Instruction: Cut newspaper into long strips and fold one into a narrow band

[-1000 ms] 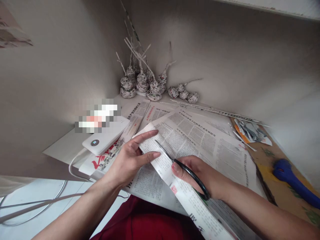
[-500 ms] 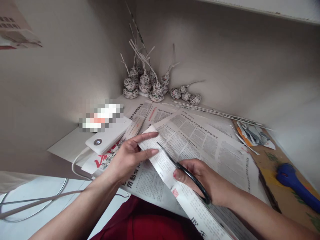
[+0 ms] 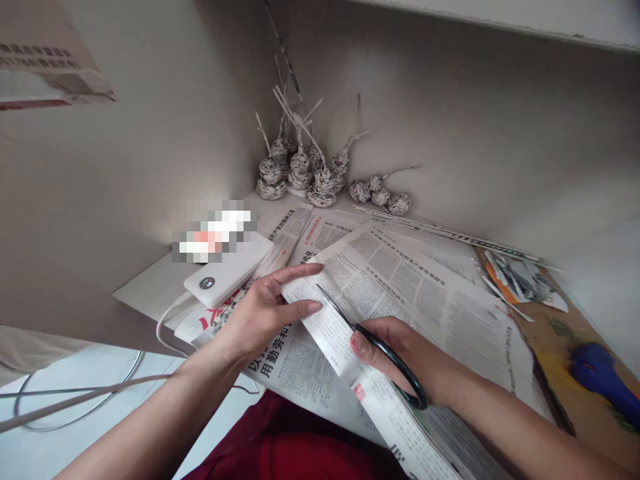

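Observation:
Between the thumb and fingers of my left hand is the far end of a newspaper strip. The strip slants down toward my lap at the lower right. My right hand is closed round the black handles of a pair of scissors. Their blades lie along the strip's right edge, and the tip points at my left fingertips. Under both hands, printed newspaper sheets cover the table. The lower finger loop of the scissors shows below my right palm.
Woven paper gourds stand in the back corner, with others lying beside them. Thin paper rods lie along the wall. At left is a white power bank with a cable. A blue-handled tool rests on cardboard at right.
The whole view has shifted, so everything sits slightly farther right. Both hands keep their grip, and the scissors stay at nearly the same place along the strip.

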The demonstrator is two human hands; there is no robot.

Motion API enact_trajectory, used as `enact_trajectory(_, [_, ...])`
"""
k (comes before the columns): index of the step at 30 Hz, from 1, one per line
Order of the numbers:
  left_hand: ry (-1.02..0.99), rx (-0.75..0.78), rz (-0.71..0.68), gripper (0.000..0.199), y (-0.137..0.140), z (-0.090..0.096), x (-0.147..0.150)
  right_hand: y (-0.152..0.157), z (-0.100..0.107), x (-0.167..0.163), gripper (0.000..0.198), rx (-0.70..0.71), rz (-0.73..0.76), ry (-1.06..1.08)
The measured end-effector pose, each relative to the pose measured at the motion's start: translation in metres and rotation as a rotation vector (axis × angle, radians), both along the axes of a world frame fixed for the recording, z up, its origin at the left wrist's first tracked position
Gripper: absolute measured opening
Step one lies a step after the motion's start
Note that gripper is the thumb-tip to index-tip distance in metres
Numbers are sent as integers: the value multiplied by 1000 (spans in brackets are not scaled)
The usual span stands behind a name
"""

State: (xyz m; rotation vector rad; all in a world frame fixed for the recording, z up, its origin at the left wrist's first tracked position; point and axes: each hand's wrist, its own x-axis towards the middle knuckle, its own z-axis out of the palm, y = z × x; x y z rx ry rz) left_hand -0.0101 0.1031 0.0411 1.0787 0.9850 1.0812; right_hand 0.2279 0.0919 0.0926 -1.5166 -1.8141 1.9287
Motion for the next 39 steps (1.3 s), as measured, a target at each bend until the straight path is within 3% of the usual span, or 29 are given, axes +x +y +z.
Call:
enact_trajectory(7, [0, 0, -10, 62, 0, 0, -2, -5, -10, 4, 52, 36, -52, 29])
enact_trajectory(13, [-29, 5, -44, 60, -1, 1, 1, 1, -6, 1, 52, -24, -26, -2])
enact_trajectory(18, [-42, 18, -34, 59, -2, 2, 2, 10, -3, -7, 55, 94, 6, -58])
enact_trajectory(25, [-29, 35, -33, 62, 0, -2, 1, 8, -12, -4, 55, 140, -7, -18])
enact_trajectory(31, [-157, 11, -71, 83, 0, -5, 2, 16, -10, -9, 55, 87, 22, -2])
enact_trajectory(39, [-225, -2, 76, 90, -4, -6, 8, 18, -14, -17, 57, 58, -16, 35])
